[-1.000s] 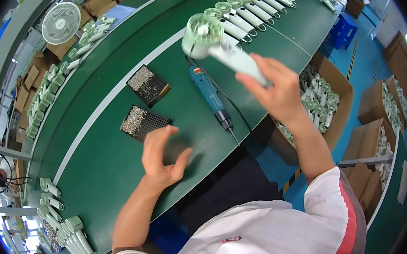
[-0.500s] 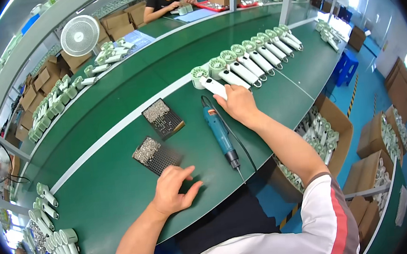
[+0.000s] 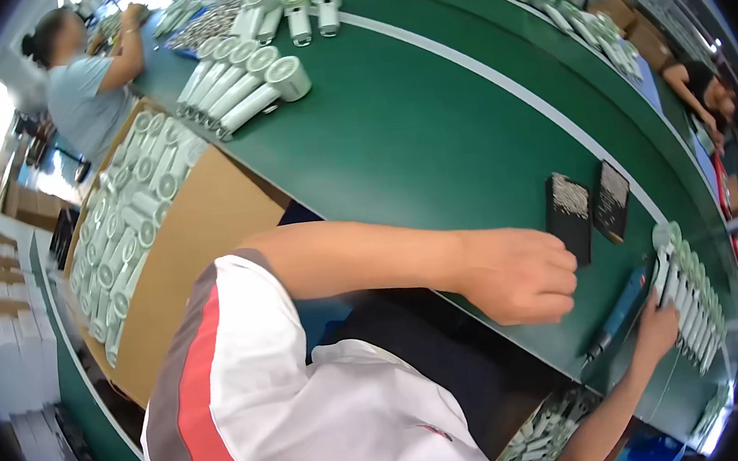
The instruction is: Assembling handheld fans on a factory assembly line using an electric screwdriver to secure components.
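Swung leftward since the earlier frame, my view puts the row of fans (image 3: 701, 310) at the right. My left hand (image 3: 520, 276) is loosely curled over the table's (image 3: 429, 118) near edge; its palm is hidden, so I can't tell whether it's empty. My right hand (image 3: 658, 327) has its fingers at the handle of the row's leftmost fan (image 3: 661, 270), near the driver (image 3: 618, 309); I can't tell how firmly they close. I judge that fan light, stiff, slightly slippery, its head fragile: best held mid-handle.
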